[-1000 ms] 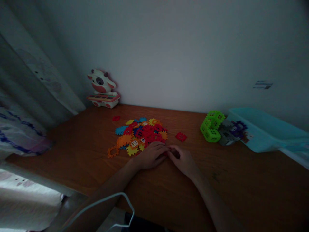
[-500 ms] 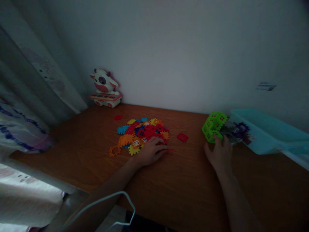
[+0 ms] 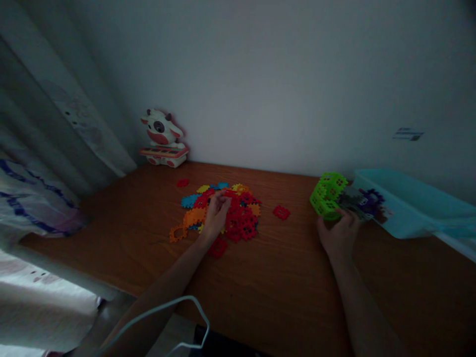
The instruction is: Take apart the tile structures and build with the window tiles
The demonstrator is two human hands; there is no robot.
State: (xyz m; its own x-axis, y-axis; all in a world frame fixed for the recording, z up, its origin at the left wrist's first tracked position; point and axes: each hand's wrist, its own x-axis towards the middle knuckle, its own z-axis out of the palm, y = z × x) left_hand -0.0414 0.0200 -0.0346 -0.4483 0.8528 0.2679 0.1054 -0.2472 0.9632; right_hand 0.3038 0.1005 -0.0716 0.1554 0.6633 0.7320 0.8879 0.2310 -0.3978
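My left hand is over the pile of gear-edged plastic building pieces, fingers curled together. Whatever sits between its fingertips is too dim to make out against the red pieces behind. Under my left wrist, a red piece lies at the pile's near edge. My right hand rests by the bright green block structure, thumb and fingers apart. The thumb is close to the structure's near side; contact is unclear. Joined green panels with square window holes make up the structure.
Single red pieces lie right and behind left of the pile. A pale blue bin is at the right, with grey and purple gear pieces near it. A cow toy keyboard stands at the back left. A plastic bag hangs left.
My left hand has moved left and up over the pile. More red pieces now show at the pile's near right side. My right hand has drawn slightly back from the green structure.
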